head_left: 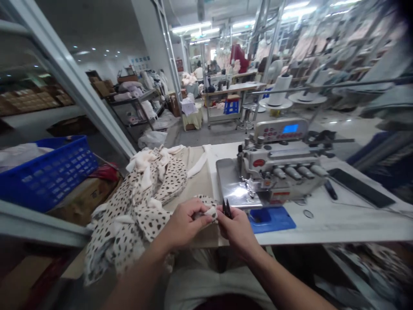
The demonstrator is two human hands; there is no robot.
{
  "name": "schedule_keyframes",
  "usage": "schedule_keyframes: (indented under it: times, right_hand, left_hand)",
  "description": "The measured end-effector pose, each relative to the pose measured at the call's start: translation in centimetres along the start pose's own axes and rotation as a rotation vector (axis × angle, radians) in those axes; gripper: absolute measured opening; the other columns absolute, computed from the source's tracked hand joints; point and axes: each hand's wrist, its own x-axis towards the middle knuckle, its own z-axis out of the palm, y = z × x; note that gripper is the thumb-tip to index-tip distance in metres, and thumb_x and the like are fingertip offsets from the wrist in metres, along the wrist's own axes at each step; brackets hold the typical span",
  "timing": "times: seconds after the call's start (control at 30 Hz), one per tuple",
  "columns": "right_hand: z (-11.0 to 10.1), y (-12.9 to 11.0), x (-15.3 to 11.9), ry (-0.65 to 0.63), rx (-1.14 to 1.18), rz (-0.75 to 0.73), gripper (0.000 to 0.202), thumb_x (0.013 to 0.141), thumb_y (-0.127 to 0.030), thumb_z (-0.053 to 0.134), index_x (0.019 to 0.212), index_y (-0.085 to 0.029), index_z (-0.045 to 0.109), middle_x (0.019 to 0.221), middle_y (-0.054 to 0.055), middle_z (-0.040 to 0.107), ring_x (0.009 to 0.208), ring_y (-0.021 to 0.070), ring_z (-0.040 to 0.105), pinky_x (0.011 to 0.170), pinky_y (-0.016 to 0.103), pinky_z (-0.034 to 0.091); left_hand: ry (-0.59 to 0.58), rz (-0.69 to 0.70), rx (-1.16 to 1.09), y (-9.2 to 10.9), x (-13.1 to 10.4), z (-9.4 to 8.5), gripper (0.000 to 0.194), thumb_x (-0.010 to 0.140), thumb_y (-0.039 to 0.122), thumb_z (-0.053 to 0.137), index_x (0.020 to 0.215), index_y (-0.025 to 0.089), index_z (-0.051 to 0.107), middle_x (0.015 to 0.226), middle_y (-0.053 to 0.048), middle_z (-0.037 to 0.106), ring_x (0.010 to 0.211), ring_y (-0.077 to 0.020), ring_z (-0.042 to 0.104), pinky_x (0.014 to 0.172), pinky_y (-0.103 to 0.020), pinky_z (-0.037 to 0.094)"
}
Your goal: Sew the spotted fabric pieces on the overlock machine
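Observation:
My left hand (pixel 183 224) is closed in front of the sewing table, its thumb and fingers pinching an edge of cream fabric with dark spots (pixel 204 200). Close beside it, my right hand (pixel 237 226) is closed around small black thread snips (pixel 226 209), whose two pointed tips stick up between the fingers. Its fingertips also meet the fabric edge. A heap of the same spotted cloth (pixel 161 174), with white pieces among it, lies on the table to the left and hangs over the front edge.
An overlock sewing machine (pixel 277 161) with a lit display stands right of my hands. A blue tray (pixel 277 218) lies before it, and a dark flat panel (pixel 361 187) lies farther right. At left is a blue basket (pixel 61 172) beside a metal post (pixel 77 73).

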Motion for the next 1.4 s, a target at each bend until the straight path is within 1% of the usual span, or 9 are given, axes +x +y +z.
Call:
schedule_keyframes:
  times: [0.17, 0.37, 0.6, 0.73, 0.87, 0.93, 1.1, 1.27, 1.4]
  right_hand:
    - [-1.7, -1.4, -1.5, 0.02, -0.053, -0.126, 0.029, 0.075, -0.042, 0.077, 0.082, -0.015, 0.07, 0.053, -0.007, 0.046, 0.046, 0.0069, 0.031, 0.045, 0.021, 0.027]
    - [-3.4, -2.3, -2.0, 0.045, -0.198, -0.28, 0.022, 0.085, -0.037, 0.066, 0.083, -0.016, 0.072, 0.076, 0.003, 0.068, 0.067, 0.0153, 0.055, 0.061, 0.023, 0.043]
    - [-4.4, -2.7, -2.1, 0.075, -0.306, -0.411, 0.022, 0.09, -0.036, 0.061, 0.084, -0.017, 0.07, 0.081, 0.004, 0.07, 0.079, 0.0199, 0.062, 0.074, 0.028, 0.048]
    - [-5.4, -2.5, -2.2, 0.104, -0.36, -0.487, 0.02, 0.091, -0.034, 0.062, 0.089, -0.017, 0.072, 0.085, 0.005, 0.072, 0.081, 0.0202, 0.063, 0.077, 0.029, 0.048]
    - [-6.5, -2.7, -2.0, 0.097, -0.253, -0.445, 0.023, 0.089, -0.038, 0.065, 0.093, -0.017, 0.074, 0.082, 0.004, 0.071, 0.075, 0.0182, 0.062, 0.072, 0.028, 0.047]
    - [-7.0, -3.1, -1.7, 0.053, -0.197, -0.408, 0.026, 0.087, -0.041, 0.068, 0.092, -0.017, 0.075, 0.077, 0.002, 0.069, 0.069, 0.0163, 0.058, 0.067, 0.027, 0.046]
    - [-7.9, -4.3, -1.2, -0.008, -0.254, -0.403, 0.026, 0.084, -0.041, 0.071, 0.077, -0.016, 0.072, 0.067, 0.0, 0.062, 0.063, 0.014, 0.052, 0.062, 0.025, 0.043]
    - [-8.2, -4.4, -0.9, 0.1, -0.313, -0.414, 0.027, 0.087, -0.036, 0.063, 0.069, -0.016, 0.066, 0.067, 0.001, 0.064, 0.064, 0.0146, 0.054, 0.062, 0.024, 0.042]
    - [-8.1, -4.1, -1.2, 0.159, -0.358, -0.432, 0.024, 0.086, -0.032, 0.059, 0.067, -0.017, 0.062, 0.064, 0.0, 0.061, 0.061, 0.0137, 0.051, 0.059, 0.023, 0.041]
  left_hand:
    - [-0.001, -0.018, 0.008, 1.4, 1.9, 1.6, 0.011, 0.085, 0.031, 0.069, 0.087, 0.021, 0.071, 0.086, 0.002, 0.07, 0.081, -0.0143, 0.061, 0.077, -0.023, 0.044]
    - [-0.051, -0.073, 0.01, 1.7, 2.9, 2.8, 0.022, 0.082, 0.034, 0.071, 0.101, 0.023, 0.071, 0.093, 0.001, 0.071, 0.082, -0.0155, 0.063, 0.075, -0.024, 0.047]
    - [-0.122, -0.05, 0.035, 2.5, 4.3, 3.4, 0.04, 0.082, 0.026, 0.067, 0.122, 0.024, 0.065, 0.109, -0.002, 0.07, 0.091, -0.0167, 0.063, 0.082, -0.026, 0.047]
    - [-0.224, -0.062, 0.121, 3.4, 5.2, 3.4, 0.019, 0.086, 0.031, 0.065, 0.101, 0.023, 0.072, 0.091, 0.0, 0.071, 0.085, -0.017, 0.063, 0.075, -0.026, 0.045]
    - [-0.133, 0.008, 0.233, 4.3, 6.1, 3.5, 0.012, 0.081, 0.031, 0.069, 0.082, 0.019, 0.069, 0.082, -0.001, 0.065, 0.081, -0.0172, 0.059, 0.071, -0.026, 0.042]
    - [-0.125, 0.046, 0.197, 4.7, 6.6, 3.6, 0.011, 0.081, 0.03, 0.069, 0.083, 0.019, 0.067, 0.084, -0.001, 0.064, 0.082, -0.0167, 0.058, 0.071, -0.025, 0.042]
    - [-0.265, 0.029, -0.021, 4.7, 8.0, 4.0, 0.014, 0.084, 0.028, 0.065, 0.095, 0.019, 0.065, 0.085, 0.001, 0.064, 0.078, -0.0142, 0.056, 0.07, -0.024, 0.042]
    - [-0.267, -0.065, -0.363, 3.6, 9.0, 4.7, 0.035, 0.083, 0.035, 0.07, 0.109, 0.019, 0.054, 0.085, 0.002, 0.056, 0.073, -0.0107, 0.051, 0.064, -0.02, 0.04]
    - [-0.276, -0.078, -0.334, 3.6, 8.9, 4.9, 0.028, 0.085, 0.039, 0.069, 0.096, 0.018, 0.056, 0.078, 0.004, 0.052, 0.065, -0.0078, 0.044, 0.058, -0.018, 0.035]
